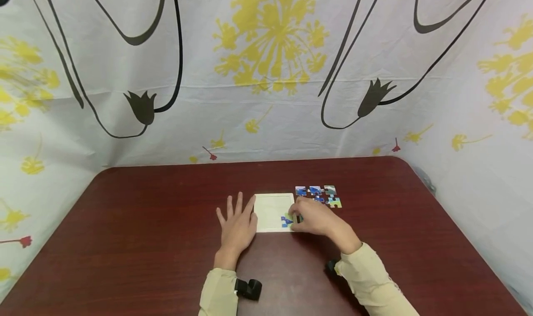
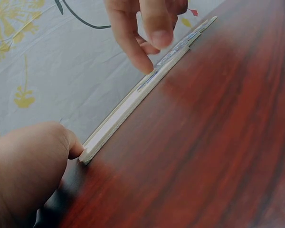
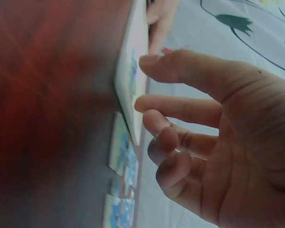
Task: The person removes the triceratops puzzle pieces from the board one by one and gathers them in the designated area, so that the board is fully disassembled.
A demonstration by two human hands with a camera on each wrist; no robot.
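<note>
A shallow white puzzle tray lies flat on the table. My left hand has its fingers spread beside the tray's left side, with the thumb at its edge. Over the tray's near right corner is my right hand, its thumb and index finger apart. In the right wrist view the index fingertip is right at the tray, nothing showing in the gap to the thumb. Blue and green jigsaw pieces sit in that corner, partly hidden by the right hand.
Several loose jigsaw pieces lie in two rows at the tray's upper right, some behind the right hand. The dark red-brown table reaches back to a white curtain with printed flowers. Black devices are strapped to both wrists.
</note>
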